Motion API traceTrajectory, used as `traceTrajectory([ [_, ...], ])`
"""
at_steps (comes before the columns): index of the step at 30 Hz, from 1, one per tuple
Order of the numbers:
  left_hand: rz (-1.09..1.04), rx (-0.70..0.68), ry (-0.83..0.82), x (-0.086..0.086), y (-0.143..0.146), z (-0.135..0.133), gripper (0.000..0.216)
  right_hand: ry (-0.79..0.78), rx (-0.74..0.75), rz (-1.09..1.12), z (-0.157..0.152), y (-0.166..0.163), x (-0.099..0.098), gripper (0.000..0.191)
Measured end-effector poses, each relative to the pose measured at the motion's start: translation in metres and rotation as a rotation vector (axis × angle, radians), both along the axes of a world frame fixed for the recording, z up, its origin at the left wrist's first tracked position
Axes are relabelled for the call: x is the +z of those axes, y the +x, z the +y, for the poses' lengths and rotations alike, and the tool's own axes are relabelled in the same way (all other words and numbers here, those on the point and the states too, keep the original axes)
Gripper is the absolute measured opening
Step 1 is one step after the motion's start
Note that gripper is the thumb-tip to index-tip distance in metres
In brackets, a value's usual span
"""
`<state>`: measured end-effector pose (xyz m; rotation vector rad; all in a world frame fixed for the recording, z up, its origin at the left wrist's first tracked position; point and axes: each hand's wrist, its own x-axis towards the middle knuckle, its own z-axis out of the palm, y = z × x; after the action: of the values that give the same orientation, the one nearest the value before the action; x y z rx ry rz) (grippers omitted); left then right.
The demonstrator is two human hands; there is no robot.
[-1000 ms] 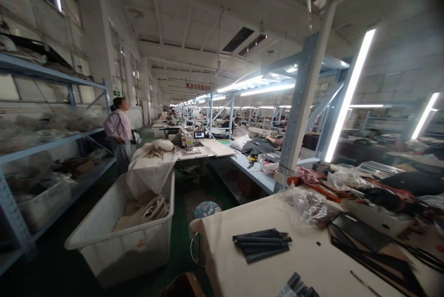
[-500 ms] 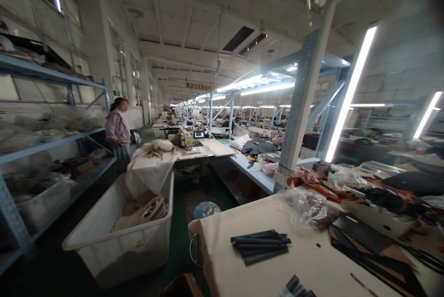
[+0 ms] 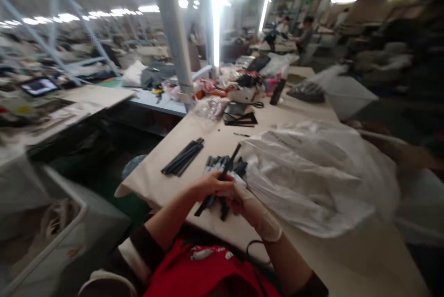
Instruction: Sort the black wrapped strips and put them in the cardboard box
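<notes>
A flat black strip [image 3: 231,159] slants up out of my left hand [image 3: 208,185], whose fingers are closed around it. Against it sits my right hand [image 3: 244,199], in a thin pale glove, its fingers curled in. A second dark strip end [image 3: 225,212] pokes out below the right fingers; motion blur softens the grip there. Just beyond my hands lies a bunch of dark strips with grey ends [image 3: 215,163]. To its left is a pile of plain black strips [image 3: 183,157], all on the cream-covered table [image 3: 152,176].
A big white plastic bag [image 3: 312,181] covers the table's right side. Farther back are scissors [image 3: 257,104], black flat pieces [image 3: 239,119] and a crumpled clear bag [image 3: 210,108]. A white bin [image 3: 93,223] stands low at left. A metal post [image 3: 173,28] rises behind the table.
The view has swung right and down onto the table. Both my hands, out of sight before, are now visible with a black strip. The bin has shifted to the left edge.
</notes>
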<state>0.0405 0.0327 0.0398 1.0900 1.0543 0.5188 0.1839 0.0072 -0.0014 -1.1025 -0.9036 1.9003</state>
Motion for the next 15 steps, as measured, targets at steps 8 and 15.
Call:
traceTrajectory([
  [8,0.126,-0.036,0.034,-0.019,0.031,0.045,0.044,-0.061,-0.005,0.15,0.026,0.033,-0.024,0.039],
  [15,0.313,-0.013,0.235,-0.024,0.024,0.037,0.037,-0.247,-0.447,0.23,0.048,0.052,-0.043,0.032],
])
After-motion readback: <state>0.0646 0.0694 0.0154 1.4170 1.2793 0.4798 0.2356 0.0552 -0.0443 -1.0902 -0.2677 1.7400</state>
